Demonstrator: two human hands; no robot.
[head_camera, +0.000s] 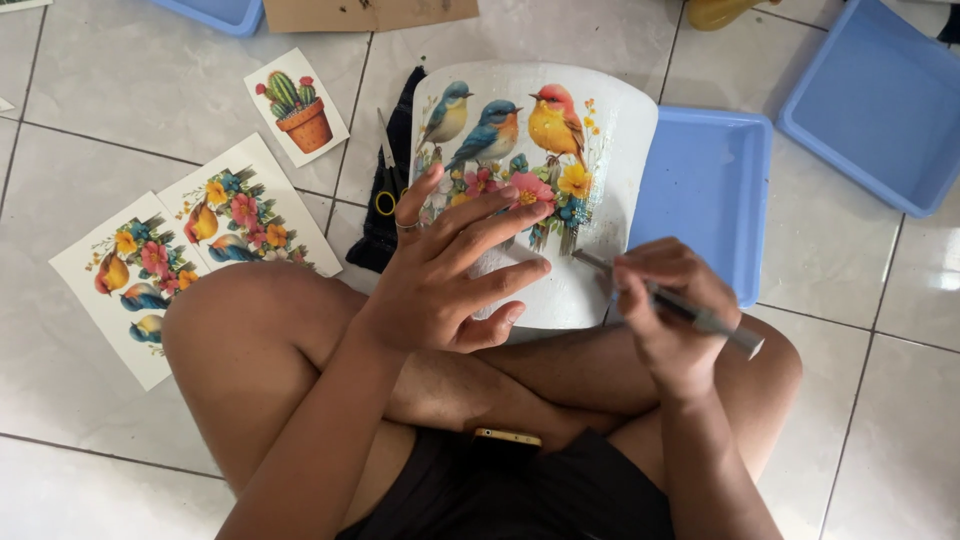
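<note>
A grey brush (668, 302) is pinched in the right hand (668, 318) while the left hand (455, 275) is spread flat on the bird picture of the white pot (610, 150) laid across the knees, so smoothing seems underway, and gentle strokes are called for next.

Bare tile (110, 120) open far left; prints (200, 245), scissors (385, 190), blue trays (710, 190) crowd pot (600, 130) sides.

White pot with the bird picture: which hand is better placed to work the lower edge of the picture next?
Probably the right hand: it holds the grey tool, tip at the white pot beside the bird picture. The left hand lies flat on it, steadying.
</note>
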